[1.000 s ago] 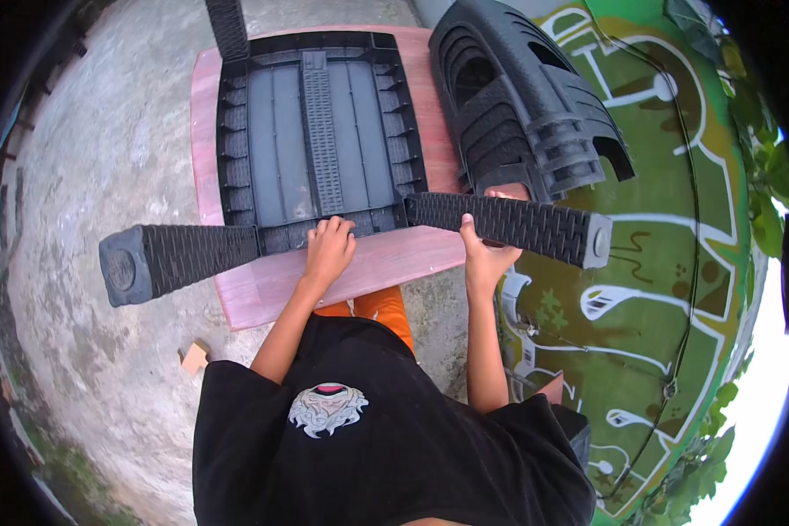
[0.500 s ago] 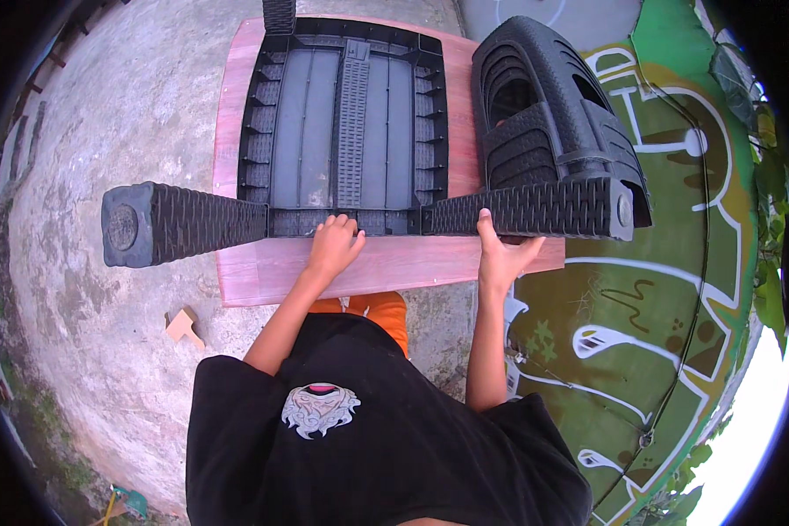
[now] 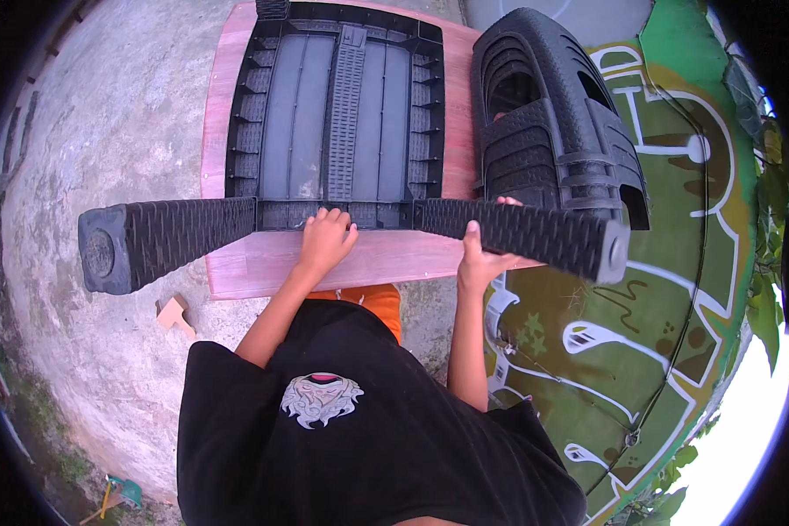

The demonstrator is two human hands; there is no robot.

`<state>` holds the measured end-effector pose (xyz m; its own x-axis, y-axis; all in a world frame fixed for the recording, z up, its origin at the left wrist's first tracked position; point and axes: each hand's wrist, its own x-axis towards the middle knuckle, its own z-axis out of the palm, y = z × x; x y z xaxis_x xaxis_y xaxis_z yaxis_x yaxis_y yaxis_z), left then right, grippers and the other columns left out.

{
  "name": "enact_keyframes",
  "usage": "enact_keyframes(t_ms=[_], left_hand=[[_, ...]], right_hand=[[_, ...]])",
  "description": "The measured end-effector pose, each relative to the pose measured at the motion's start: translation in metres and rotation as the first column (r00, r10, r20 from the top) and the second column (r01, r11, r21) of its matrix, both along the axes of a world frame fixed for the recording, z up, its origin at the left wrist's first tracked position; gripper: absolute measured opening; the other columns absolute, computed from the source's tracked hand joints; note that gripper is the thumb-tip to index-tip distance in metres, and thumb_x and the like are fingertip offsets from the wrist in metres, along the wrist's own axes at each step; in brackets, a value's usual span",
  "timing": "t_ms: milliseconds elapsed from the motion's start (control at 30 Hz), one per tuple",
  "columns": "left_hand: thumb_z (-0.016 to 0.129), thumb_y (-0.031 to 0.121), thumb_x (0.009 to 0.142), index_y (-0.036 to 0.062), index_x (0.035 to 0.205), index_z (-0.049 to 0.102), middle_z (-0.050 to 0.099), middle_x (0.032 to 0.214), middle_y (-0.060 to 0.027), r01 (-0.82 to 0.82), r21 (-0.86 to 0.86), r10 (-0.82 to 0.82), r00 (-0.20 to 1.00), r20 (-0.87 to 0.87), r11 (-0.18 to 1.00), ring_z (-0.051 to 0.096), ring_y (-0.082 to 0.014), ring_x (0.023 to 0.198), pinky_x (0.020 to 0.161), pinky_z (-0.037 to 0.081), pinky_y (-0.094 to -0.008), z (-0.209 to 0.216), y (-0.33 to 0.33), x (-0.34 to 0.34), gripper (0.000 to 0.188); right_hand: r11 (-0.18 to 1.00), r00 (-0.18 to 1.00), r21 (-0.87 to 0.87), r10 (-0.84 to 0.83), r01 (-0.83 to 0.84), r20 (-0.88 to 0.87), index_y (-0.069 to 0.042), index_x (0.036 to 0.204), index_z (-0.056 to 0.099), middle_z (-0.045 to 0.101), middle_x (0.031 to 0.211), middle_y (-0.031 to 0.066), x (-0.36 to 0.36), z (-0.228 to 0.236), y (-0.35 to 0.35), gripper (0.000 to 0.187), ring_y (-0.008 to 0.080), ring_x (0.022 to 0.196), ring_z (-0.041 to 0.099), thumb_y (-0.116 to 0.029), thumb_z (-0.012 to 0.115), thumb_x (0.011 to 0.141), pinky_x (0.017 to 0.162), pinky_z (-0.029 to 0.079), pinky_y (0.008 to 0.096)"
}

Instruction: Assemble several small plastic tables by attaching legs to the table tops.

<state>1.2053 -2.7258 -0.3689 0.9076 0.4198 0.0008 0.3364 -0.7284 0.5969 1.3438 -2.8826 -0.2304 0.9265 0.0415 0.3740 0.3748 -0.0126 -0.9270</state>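
Observation:
An upturned black plastic chair seat [image 3: 339, 123] with a woven pattern lies on a reddish wooden table, its legs pointing up. My left hand [image 3: 326, 238] hooks its fingers over the seat's near rim. Around the near right leg [image 3: 535, 230] is my right hand [image 3: 486, 260], thumb on the near side and fingertips showing beyond it. The near left leg [image 3: 171, 235] stands out toward the left, untouched. Part of a far left leg [image 3: 272, 10] shows at the top edge. Where the near right leg meets the seat corner, the joint is hard to make out.
An arched black plastic chair back [image 3: 548, 114] with slots lies right of the seat. The table [image 3: 263, 273] shows along its near edge. A small tan piece [image 3: 176, 316] sits on the concrete floor. A painted green wall [image 3: 649, 307] runs along the right.
The near right leg has tilted, its outer end swinging toward me with my right hand on it. My left hand stays on the rim. The whole view has shifted slightly.

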Motion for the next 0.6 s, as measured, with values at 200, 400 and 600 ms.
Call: enact_keyframes(t_ms=[200, 400, 600], left_hand=[[0.058, 0.025, 0.082, 0.0048, 0.079, 0.061, 0.060, 0.084, -0.0093, -0.006, 0.023, 0.006, 1.000, -0.016, 1.000, 0.054, -0.0290, 0.087, 0.074, 0.041, -0.0435, -0.002, -0.003, 0.003, 0.021], [0.059, 0.024, 0.081, 0.0057, 0.083, 0.061, 0.059, 0.087, -0.0090, -0.017, -0.037, 0.014, 0.996, -0.087, 0.999, 0.053, -0.0279, 0.090, 0.076, 0.039, -0.0433, -0.001, -0.004, 0.003, 0.019], [0.061, 0.020, 0.083, 0.0048, 0.108, 0.057, 0.057, 0.108, -0.0100, 0.144, -0.213, -0.059, 0.931, 0.360, 0.966, 0.052, -0.0288, 0.106, 0.086, 0.040, -0.0409, 0.076, -0.013, 0.048, 0.030]], right_hand=[[0.929, 0.987, -0.369, 0.092, -0.036, 0.135, 0.001, 0.139, 0.024, 0.042, 0.131, 0.0160, -0.028, -0.011, -0.019, 0.080, 0.0309, 0.124, 0.044, -0.006, 0.070, 0.074, 0.109, 0.031, 0.0458], [0.993, 0.997, -0.105, -0.050, 0.057, 0.061, 0.005, 0.134, 0.032, 0.046, 0.131, 0.0175, -0.006, -0.006, -0.021, 0.072, 0.0309, 0.121, 0.048, -0.011, 0.070, 0.075, 0.107, 0.036, 0.0433], [0.996, 0.999, 0.078, -0.041, 0.044, -0.036, 0.003, 0.127, 0.039, 0.049, 0.125, 0.0153, 0.011, -0.008, -0.037, 0.062, 0.0278, 0.116, 0.050, -0.005, 0.067, 0.073, 0.103, 0.038, 0.0397]])
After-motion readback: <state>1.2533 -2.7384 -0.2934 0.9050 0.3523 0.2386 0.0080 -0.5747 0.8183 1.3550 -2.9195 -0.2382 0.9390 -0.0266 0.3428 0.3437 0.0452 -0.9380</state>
